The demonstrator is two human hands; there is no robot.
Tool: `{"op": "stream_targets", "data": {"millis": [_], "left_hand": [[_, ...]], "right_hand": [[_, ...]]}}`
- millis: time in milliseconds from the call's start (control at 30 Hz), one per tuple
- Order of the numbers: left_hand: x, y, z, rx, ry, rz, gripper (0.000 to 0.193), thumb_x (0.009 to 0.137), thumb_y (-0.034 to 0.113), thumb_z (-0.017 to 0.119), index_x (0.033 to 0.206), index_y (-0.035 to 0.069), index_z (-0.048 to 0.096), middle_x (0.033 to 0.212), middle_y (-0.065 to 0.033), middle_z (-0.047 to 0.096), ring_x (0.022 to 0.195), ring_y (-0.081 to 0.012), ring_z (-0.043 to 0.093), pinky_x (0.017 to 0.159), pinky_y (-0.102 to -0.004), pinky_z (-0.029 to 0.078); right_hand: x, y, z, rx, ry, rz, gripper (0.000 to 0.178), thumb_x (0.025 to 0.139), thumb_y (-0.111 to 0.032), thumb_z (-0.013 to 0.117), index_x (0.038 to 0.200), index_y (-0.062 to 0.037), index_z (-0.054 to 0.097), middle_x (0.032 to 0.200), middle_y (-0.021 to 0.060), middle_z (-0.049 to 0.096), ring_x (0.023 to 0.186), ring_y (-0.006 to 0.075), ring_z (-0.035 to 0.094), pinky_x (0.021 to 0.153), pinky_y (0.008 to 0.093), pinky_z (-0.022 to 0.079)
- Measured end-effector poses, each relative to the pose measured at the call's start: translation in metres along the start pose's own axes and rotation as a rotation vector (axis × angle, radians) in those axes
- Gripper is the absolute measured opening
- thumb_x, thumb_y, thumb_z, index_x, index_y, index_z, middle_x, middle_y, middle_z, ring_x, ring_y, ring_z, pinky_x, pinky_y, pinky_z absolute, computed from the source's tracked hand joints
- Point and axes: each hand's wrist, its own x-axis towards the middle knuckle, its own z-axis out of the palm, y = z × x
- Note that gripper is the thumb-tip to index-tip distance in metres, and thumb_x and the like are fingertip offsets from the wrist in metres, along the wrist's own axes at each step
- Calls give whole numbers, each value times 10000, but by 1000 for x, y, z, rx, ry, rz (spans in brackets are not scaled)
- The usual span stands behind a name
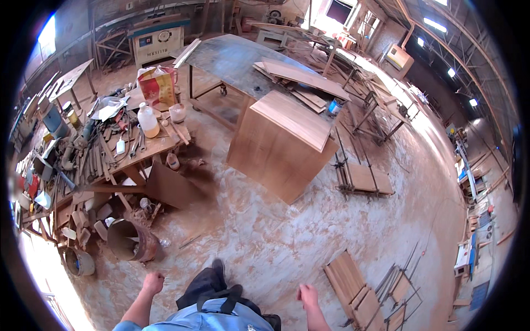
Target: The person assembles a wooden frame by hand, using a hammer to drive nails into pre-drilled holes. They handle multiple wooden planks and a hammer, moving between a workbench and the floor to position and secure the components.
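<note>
My left hand (154, 282) hangs at my side over the floor, its fingers curled into a loose fist with nothing showing in them. A rusty bucket (132, 241) stands on the floor just ahead of it. On my other side, my right hand (307, 294) is also curled closed, and no object shows in it. Nearest to that hand lies a stack of wooden panels (353, 287) beside several metal bar clamps (395, 278). Neither hand touches anything. Straight ahead stands a large wooden cabinet box (281, 146) with a loose board (290, 118) on top.
A cluttered workbench (157, 144) at left carries tools, a jug (148, 120) and a red-yellow bag (157, 88). Behind the box is a metal-topped table (232, 58) with boards and a blue can (335, 106). A clamped panel (364, 179) lies on the floor at right.
</note>
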Motion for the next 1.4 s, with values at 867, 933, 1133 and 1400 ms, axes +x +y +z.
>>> {"op": "stream_targets", "data": {"millis": [867, 933, 1133, 1400], "left_hand": [[66, 132, 48, -945, 51, -750, 310, 867, 195, 568, 1095, -3, 640, 751, -84, 619, 623, -164, 596, 539, -307, 477], [41, 172, 38, -834, 34, -828, 335, 901, 226, 576, 1119, -21, 637, 768, -67, 618, 639, -135, 589, 547, -291, 479], [14, 266, 1, -604, 170, -478, 379, 924, 245, 569, 1180, -31, 610, 788, -74, 642, 646, -137, 592, 569, -292, 495], [54, 294, -25, -790, 27, -772, 403, 926, 275, 584, 1231, 12, 596, 833, -68, 647, 676, -127, 584, 595, -283, 496]], "right_hand": [[593, -729, 219, 335, -289, -315, 318, 981, -340, 524, 1094, -43, 523, 834, 86, 630, 608, 180, 608, 483, 314, 533], [638, -755, 226, 364, -315, -216, 366, 985, -363, 510, 1146, -35, 501, 863, 100, 632, 633, 201, 616, 509, 336, 546], [681, -813, 274, 502, -284, -130, 452, 999, -406, 461, 1208, -5, 449, 930, 168, 627, 695, 251, 634, 606, 415, 570], [717, -807, 263, 566, -549, -44, 379, 1031, -323, 384, 963, -4, 577, 850, 138, 662, 702, 271, 643, 618, 406, 557]]}}
